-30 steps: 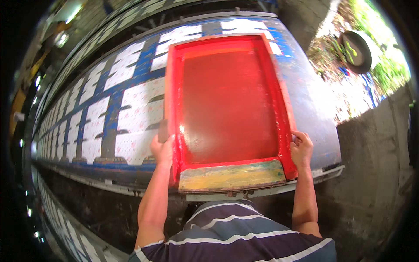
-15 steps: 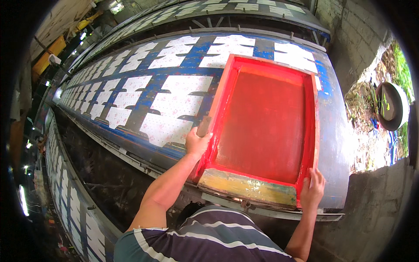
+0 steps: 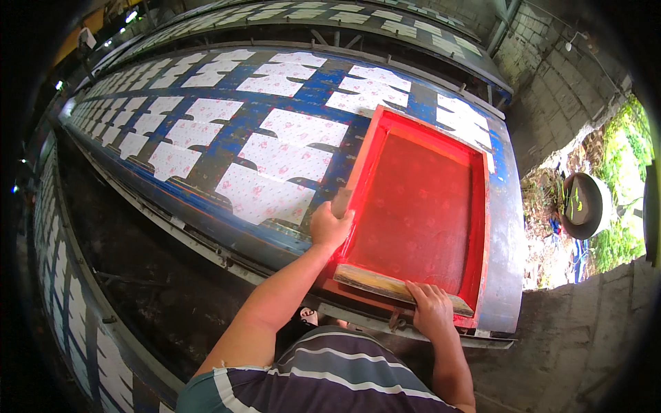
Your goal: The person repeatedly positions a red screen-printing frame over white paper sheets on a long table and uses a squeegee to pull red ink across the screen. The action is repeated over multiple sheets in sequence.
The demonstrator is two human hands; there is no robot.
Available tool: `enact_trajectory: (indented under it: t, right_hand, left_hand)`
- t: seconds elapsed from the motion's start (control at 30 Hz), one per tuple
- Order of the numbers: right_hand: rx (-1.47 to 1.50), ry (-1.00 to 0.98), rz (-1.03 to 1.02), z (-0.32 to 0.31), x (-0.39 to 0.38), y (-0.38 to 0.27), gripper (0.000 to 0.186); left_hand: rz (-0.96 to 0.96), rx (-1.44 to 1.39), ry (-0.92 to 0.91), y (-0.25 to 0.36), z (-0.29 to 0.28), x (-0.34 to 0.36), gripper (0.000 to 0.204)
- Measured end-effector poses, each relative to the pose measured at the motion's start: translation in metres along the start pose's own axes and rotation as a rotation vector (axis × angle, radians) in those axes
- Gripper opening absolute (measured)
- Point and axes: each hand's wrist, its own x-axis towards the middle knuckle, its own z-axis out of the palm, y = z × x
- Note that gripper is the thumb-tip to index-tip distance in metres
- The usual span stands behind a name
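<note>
A red screen-printing frame with wooden edges lies on the right part of a long printing table. My left hand is closed on the frame's left side, by a wooden block. My right hand has its fingers curled over a paint-stained wooden bar along the frame's near edge. White cut fabric pieces with pink floral print lie in rows on the table, left of and beyond the frame.
Parallel tables with white pieces run behind and at lower left. A metal rail edges the near side. A block wall stands at right, with a wall opening showing greenery and a round basin outside.
My right hand has moved from the frame's right side onto the near bar, which now looks more upright. My left hand stays on the left side. The camera view has turned.
</note>
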Motion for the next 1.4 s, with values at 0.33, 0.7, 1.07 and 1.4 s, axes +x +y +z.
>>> enact_trajectory:
  t: [0.33,0.7,1.07,1.4]
  right_hand:
    - [-0.057,-0.271,0.118,-0.003,0.032,-0.003,0.043]
    - [-0.096,-0.235,0.14,0.006,0.03,-0.005,0.039]
    - [-0.117,-0.255,0.156,-0.009,0.017,-0.027,0.047]
    - [-0.143,0.005,0.157,0.043,0.061,0.009,0.052]
  left_hand:
    - [0.073,-0.274,-0.001,-0.01,0.003,0.004,0.076]
    - [0.074,-0.295,0.011,-0.01,0.001,0.003,0.077]
    - [0.051,-0.333,-0.027,-0.017,0.006,0.005,0.078]
    - [0.06,-0.321,-0.041,-0.021,0.007,0.006,0.068]
